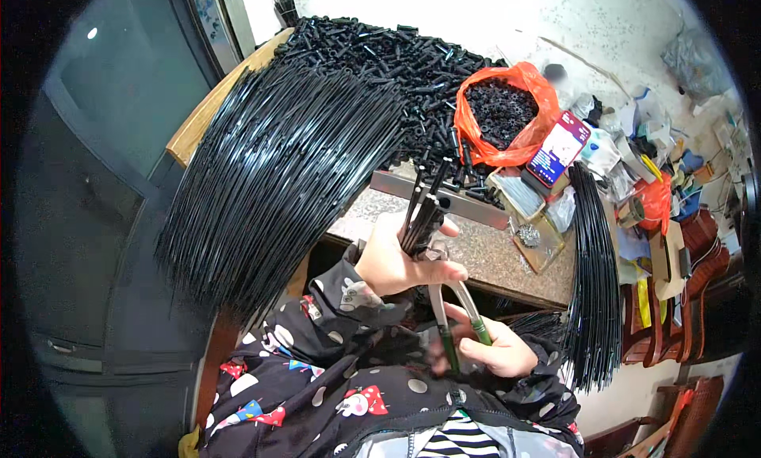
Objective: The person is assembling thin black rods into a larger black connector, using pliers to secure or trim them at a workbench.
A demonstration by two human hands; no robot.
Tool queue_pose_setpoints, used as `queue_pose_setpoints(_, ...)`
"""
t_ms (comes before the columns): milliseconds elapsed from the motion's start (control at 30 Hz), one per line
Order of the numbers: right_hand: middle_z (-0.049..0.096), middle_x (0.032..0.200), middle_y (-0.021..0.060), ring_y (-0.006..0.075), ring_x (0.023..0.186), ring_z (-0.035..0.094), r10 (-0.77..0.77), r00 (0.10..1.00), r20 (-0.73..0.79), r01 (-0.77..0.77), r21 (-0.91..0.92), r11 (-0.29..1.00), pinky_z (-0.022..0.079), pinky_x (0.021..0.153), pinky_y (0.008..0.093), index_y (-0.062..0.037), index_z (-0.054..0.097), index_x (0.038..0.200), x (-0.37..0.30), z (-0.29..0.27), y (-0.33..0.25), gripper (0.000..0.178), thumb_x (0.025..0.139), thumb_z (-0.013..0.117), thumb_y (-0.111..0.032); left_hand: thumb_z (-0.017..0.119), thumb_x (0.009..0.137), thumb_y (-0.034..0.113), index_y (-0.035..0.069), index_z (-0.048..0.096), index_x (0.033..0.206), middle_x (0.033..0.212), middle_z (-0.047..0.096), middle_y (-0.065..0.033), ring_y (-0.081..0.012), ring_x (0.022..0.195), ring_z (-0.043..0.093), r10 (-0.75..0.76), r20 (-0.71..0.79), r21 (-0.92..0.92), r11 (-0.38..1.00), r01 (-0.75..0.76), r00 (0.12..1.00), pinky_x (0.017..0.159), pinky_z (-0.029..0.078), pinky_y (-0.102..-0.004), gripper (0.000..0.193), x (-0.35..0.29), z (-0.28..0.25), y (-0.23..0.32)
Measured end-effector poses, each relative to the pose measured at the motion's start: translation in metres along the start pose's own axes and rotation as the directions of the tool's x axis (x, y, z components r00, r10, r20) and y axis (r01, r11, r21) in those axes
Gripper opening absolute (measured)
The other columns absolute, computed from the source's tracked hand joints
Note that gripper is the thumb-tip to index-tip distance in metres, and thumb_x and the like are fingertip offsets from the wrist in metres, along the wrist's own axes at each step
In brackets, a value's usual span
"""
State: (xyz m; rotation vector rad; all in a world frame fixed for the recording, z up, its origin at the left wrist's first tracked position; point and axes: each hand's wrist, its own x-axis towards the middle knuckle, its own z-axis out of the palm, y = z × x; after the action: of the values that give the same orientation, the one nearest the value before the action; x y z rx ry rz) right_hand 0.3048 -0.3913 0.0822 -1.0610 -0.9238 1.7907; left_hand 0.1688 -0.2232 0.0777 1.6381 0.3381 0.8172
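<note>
My left hand (392,260) is closed around a small bunch of black tubes (426,220), whose ends point up and away from me. Below them is a pair of pliers (438,303) with bare metal upper handles and green grips. My right hand (499,348) is wrapped round the spread green grips. The pliers' head reaches up to the tubes beside my left thumb. What exactly lies in the jaws is too small to make out.
Long thin black rods (277,172) fan over the table's left side. Behind lies a heap of short black tubes (365,49). An orange bag (507,145) of small black parts, a phone (559,150), a metal bar (444,200) and another rod bundle (593,291) are nearby.
</note>
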Motion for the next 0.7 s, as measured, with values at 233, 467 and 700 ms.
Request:
queue_pose_setpoints(233, 0.053, 0.077, 0.0093, 0.0143, 0.059, 0.051, 0.190, 0.980, 0.057, -0.196, 0.124, 0.973, 0.043, 0.055, 0.0257, -0.0068, 0.031, 0.128, -0.007, -0.012, -0.003, 0.044, 0.087, 0.044, -0.014, 0.075, 0.061, 0.019, 0.002, 0.057, 0.081, 0.063, 0.052, 0.0018, -0.0044, 0.056, 0.045, -0.054, -0.213, -0.027, 0.998, 0.050, 0.976, 0.051, 0.038, -0.0202, 0.031, -0.005, 0.015, -0.003)
queue_pose_setpoints(467, 0.053, 0.082, 0.0189, 0.0370, 0.072, 0.054, -0.406, 0.856, -0.321, -0.199, -0.928, 0.314, 0.046, 0.063, 0.0398, -0.0071, 0.038, 0.122, -0.011, -0.007, -0.005, 0.058, 0.067, 0.054, 0.000, 0.073, 0.065, 0.016, 0.002, 0.058, 0.091, 0.059, 0.051, 0.0046, -0.0007, 0.050, 0.041, -0.016, -0.123, 0.078, 0.997, 0.025, 0.992, 0.045, 0.035, -0.0177, 0.033, -0.002, 0.015, -0.005)
queue_pose_setpoints(700, 0.055, 0.109, 0.0132, 0.0167, 0.092, 0.056, -0.326, 0.916, -0.232, 0.125, -0.608, 0.784, 0.041, 0.080, 0.0240, -0.0029, 0.036, 0.126, 0.000, 0.006, 0.005, 0.051, 0.077, 0.048, 0.006, 0.072, 0.063, 0.003, 0.002, 0.050, 0.085, 0.062, 0.046, 0.0040, -0.0029, 0.055, 0.042, -0.026, -0.140, -0.087, 0.996, 0.014, 0.990, 0.050, 0.034, -0.0193, 0.031, -0.001, 0.016, 0.023)
